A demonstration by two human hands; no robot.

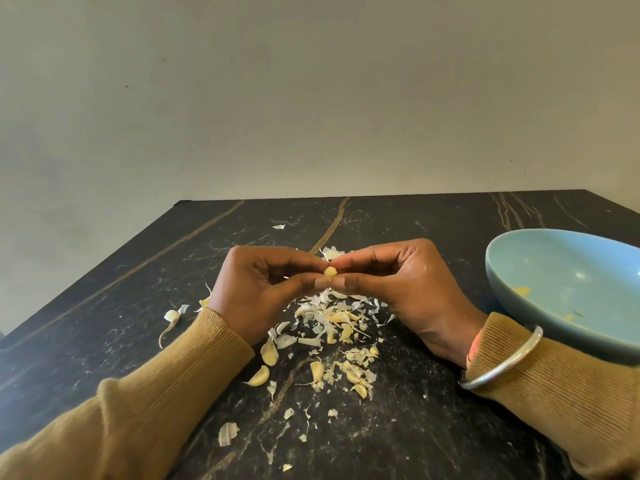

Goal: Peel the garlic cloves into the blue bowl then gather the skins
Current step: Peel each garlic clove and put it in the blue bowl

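Left hand [258, 289] and right hand [401, 289] meet above the dark marble table [433, 427], fingertips of both pinching one small garlic clove [330, 273]. Garlic skins [332, 323] lie scattered beneath and nearer. The blue bowl [568, 282] sits right, beside the right wrist, near the table's right edge.

Black marble table [433, 220]: skins [332, 317], cloves [269, 353], bowl [568, 271].

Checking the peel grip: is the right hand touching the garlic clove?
Touching. Head view shows the right hand pinching the garlic clove between thumb and fingertip.
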